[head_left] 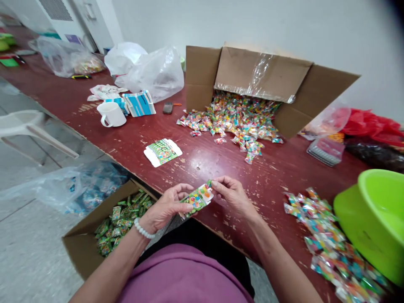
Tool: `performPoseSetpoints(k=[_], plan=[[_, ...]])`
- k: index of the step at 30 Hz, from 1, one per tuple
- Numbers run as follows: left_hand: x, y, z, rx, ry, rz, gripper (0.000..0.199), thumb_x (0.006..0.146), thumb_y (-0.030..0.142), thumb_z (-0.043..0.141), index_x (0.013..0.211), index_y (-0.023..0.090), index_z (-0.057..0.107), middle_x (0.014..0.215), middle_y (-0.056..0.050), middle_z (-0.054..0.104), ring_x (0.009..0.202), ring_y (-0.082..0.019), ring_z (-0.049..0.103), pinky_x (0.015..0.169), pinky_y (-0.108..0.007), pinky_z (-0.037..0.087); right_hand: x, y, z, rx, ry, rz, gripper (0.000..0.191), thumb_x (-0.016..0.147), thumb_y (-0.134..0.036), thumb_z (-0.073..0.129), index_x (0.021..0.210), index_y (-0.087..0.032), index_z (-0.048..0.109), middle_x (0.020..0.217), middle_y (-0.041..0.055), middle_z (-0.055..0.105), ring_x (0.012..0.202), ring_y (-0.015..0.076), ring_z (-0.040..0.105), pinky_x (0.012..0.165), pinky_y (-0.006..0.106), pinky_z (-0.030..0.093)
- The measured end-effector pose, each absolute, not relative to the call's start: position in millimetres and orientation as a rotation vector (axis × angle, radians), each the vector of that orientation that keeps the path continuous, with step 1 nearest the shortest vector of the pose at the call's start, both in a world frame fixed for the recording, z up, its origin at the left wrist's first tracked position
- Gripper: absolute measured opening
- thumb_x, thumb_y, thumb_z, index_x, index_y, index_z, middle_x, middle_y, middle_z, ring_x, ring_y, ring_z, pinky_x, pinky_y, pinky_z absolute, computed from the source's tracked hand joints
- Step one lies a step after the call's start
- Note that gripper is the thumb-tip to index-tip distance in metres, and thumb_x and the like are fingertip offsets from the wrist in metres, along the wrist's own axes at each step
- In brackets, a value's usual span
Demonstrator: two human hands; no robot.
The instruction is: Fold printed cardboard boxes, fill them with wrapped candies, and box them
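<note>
My left hand (172, 202) is wrapped round a small green candy box (196, 201) with colourful printing, tilted over the table's front edge. At the box's upper right end, the thumb and fingers of my right hand (229, 191) pinch its flap, where white card and orange-red colour show. Whether a candy packet is also between those fingers, I cannot tell. Beyond my hands, a flattened green and white candy box (163, 152) lies on the table.
An open cardboard carton (265, 73) spills wrapped candies (240, 118) onto the red table (132, 139). More candies (328, 240) lie beside a lime-green basin (356, 214). A white mug (112, 115) stands left. Below, a carton (78, 240) holds green packets (118, 223).
</note>
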State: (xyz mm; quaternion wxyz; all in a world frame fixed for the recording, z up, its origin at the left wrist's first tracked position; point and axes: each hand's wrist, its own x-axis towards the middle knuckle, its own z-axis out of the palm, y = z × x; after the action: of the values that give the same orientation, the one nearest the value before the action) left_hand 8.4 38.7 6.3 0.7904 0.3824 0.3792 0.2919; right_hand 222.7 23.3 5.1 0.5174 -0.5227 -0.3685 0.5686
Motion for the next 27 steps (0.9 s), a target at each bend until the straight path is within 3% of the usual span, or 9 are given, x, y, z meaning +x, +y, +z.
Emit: performPoseSetpoints(k=[3,8,19,24,27], plan=[[12.5,32.5,8.2,0.910,0.722,0.480,0.050,0.068,0.016,0.081,0.115,0.014,0.064,0.109,-0.010,0.069,0.087,-0.018,0.068,0.072,-0.027,0.058,226.7,20.8,10.8,-1.284,-1.002,1.370,0.038,0.072,-0.054,0.078,0.079,-0.017,0.073,0.065,0.0014,0.067,0.057,0.0116,0.054,0.054,0.025,0.042],[15.5,28.8,12.5,0.963,0.677,0.403,0.042,0.073,0.019,0.074,0.113,0.015,0.064,0.093,-0.005,0.069,0.069,-0.014,0.067,0.061,-0.022,0.052,227.1,17.9,16.9,-1.289,-1.002,1.411,0.040,0.069,-0.055,0.078,0.082,-0.018,0.074,0.063,0.0008,0.067,0.054,0.0112,0.053,0.053,0.025,0.041],[16.0,27.6,16.8,0.997,0.707,0.472,0.052,0.071,0.012,0.066,0.122,0.017,0.057,0.099,-0.005,0.066,0.075,-0.014,0.060,0.060,-0.026,0.054,230.8,11.0,19.1,-1.307,-1.246,1.161,0.018,0.080,-0.038,0.073,0.086,-0.020,0.076,0.079,0.0008,0.073,0.070,0.0145,0.060,0.068,0.028,0.046],[17.3,26.3,17.9,1.034,0.707,0.492,0.046,0.073,0.013,0.065,0.118,0.017,0.058,0.099,-0.006,0.063,0.088,-0.020,0.061,0.061,-0.026,0.054,227.2,7.9,22.8,-1.325,-1.225,1.192,0.020,0.079,-0.039,0.073,0.083,-0.019,0.076,0.077,0.0017,0.074,0.068,0.0150,0.060,0.067,0.028,0.046],[16.7,26.4,20.1,1.041,0.699,0.494,0.046,0.074,0.013,0.065,0.119,0.018,0.058,0.100,-0.006,0.064,0.084,-0.017,0.061,0.060,-0.025,0.054,227.1,8.7,22.2,-1.305,-1.134,1.196,0.023,0.074,-0.040,0.077,0.079,-0.018,0.074,0.073,0.0012,0.072,0.065,0.0140,0.059,0.065,0.028,0.046]])
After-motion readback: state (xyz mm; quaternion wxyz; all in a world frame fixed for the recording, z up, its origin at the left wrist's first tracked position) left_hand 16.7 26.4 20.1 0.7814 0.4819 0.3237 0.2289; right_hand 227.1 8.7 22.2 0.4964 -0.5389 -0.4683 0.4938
